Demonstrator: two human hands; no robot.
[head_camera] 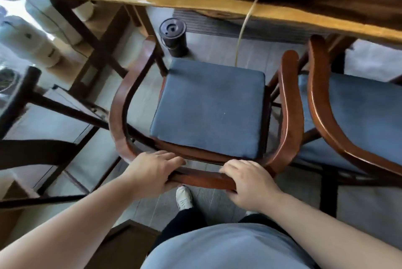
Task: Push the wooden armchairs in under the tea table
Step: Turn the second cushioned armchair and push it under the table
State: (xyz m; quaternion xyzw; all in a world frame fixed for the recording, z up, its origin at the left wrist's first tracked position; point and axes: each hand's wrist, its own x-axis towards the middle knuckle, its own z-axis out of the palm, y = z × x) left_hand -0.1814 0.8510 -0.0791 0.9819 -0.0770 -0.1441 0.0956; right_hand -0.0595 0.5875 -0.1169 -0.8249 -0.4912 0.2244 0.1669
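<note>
Both hands clamp the armchair's back rail, left hand [155,168] and right hand [250,184], the armchair [208,108] just ahead of them, short of the tea table [195,3]. Its right arm nearly touches the second armchair [348,116]; pushed crooked, they could scrape. One cord [243,29] dangles beyond; one dark canister [173,37] stands underneath.

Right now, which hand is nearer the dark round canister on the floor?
Left. The left hand grips the chair's back rail below the canister; the right hand grips farther right.
</note>
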